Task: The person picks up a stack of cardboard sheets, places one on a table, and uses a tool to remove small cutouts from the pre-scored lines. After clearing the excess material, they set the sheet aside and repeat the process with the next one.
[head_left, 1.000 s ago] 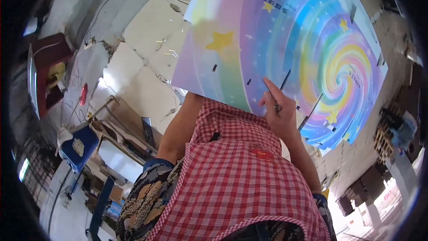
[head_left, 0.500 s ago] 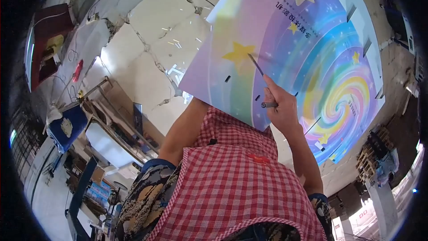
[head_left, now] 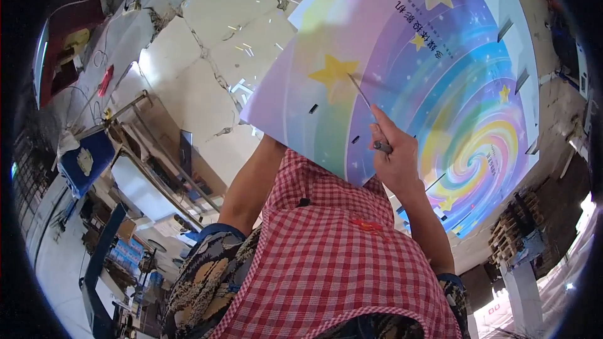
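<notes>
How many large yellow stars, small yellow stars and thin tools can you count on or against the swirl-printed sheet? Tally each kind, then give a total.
large yellow stars: 2
small yellow stars: 3
thin tool, gripped in the right hand: 1
Total: 6

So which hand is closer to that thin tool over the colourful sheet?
Right. The right hand grips the thin tool by its lower end. The left hand is hidden behind the colourful sheet; only its forearm shows, off to the tool's left.

Thin tool [head_left: 363, 95] against rainbow-swirl sheet [head_left: 440, 88]
</notes>
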The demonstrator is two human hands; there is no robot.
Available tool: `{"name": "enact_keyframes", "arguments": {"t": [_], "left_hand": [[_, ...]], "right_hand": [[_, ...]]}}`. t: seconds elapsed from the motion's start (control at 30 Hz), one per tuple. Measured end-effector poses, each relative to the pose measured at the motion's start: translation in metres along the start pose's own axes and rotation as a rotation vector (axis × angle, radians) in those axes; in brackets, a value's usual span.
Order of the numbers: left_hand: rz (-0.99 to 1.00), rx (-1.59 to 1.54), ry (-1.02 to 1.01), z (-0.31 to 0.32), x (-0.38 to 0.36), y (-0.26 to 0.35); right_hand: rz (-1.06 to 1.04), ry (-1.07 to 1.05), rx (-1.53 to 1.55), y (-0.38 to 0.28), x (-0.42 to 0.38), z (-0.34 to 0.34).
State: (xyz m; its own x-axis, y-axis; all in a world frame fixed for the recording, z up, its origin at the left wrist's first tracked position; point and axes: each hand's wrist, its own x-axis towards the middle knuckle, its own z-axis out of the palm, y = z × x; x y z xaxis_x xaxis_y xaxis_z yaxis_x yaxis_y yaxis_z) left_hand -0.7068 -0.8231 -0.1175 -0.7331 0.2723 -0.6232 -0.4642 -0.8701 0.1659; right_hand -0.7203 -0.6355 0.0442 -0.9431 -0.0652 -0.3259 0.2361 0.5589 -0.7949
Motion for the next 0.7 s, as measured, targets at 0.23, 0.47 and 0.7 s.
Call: {"name": "enact_keyframes", "arguments": {"t": [0.23,0.47,0.7], "left_hand": [[0.011,-0.019,0.017,-0.009,0.000,-0.003],[0.013,-0.024,0.034,-0.010,0.001,-0.003],[0.011,-0.029,0.066,-0.019,-0.002,0.001]], "right_hand": [[0.146,-0.089,-0.032,-0.024,0.013,-0.010],[0.074,-0.167,-0.149,-0.023,0.036,-0.020],[0.042,-0.282,-0.315,0.007,0.066,0.008]]}}
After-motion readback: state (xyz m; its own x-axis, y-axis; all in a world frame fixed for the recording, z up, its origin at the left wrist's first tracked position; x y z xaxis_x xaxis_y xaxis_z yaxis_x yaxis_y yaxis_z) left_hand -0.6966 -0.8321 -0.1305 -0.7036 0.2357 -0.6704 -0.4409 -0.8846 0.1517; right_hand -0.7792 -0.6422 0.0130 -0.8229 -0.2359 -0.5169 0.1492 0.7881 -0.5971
